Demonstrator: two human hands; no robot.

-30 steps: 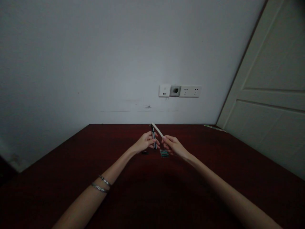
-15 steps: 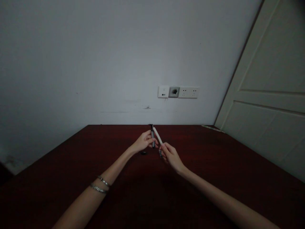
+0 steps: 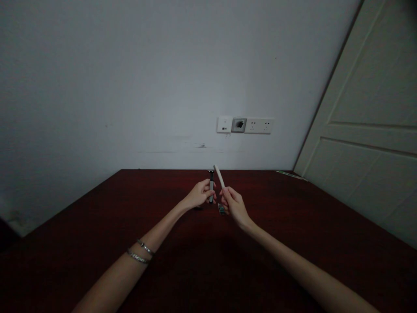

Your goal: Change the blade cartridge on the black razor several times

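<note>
My left hand point(image 3: 197, 195) is closed around a thin dark-and-silver stick-like tool point(image 3: 211, 184) held upright over the far middle of the dark red table point(image 3: 208, 269). My right hand point(image 3: 233, 203) is closed on a slim white stick point(image 3: 219, 175) that slants up and to the left, its top just right of the dark tool's tip. A small greenish object point(image 3: 221, 209) lies on the table, partly hidden below my right hand. A small dark bit point(image 3: 197, 208) lies under my left hand.
A white wall stands right behind the table's far edge, with a row of sockets point(image 3: 246, 125) on it. A pale panelled door point(image 3: 368, 126) fills the right side. Two bracelets point(image 3: 140, 252) circle my left forearm.
My right hand drew in toward the left hand and lifted the white stick more upright, now covering most of the greenish object. The left hand hardly moved.
</note>
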